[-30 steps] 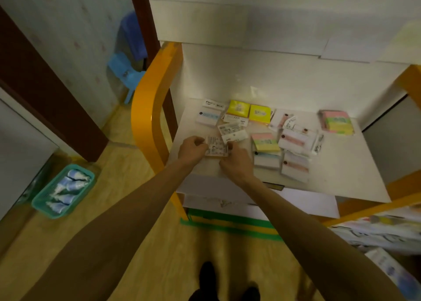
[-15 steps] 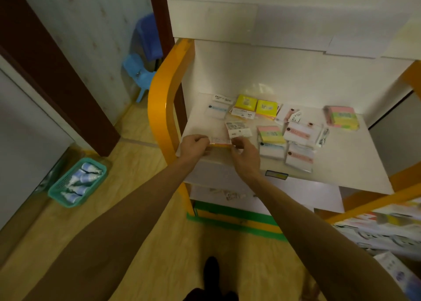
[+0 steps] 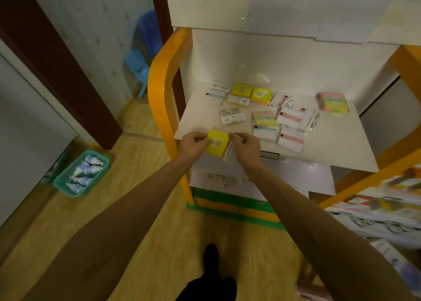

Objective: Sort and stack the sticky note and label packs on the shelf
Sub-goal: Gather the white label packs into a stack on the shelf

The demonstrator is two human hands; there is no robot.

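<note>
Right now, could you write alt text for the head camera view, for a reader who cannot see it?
A person's left hand and right hand together hold a yellow sticky note pack at the front edge of a white shelf. Behind it, sticky note and label packs lie scattered on the shelf. A teal basket of bottles sits on the floor at left.

head-worn view, looking down, shelf [image 3: 341,150] near

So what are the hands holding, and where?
A yellow pack: left hand pinches its left edge, right hand its right edge.
</note>
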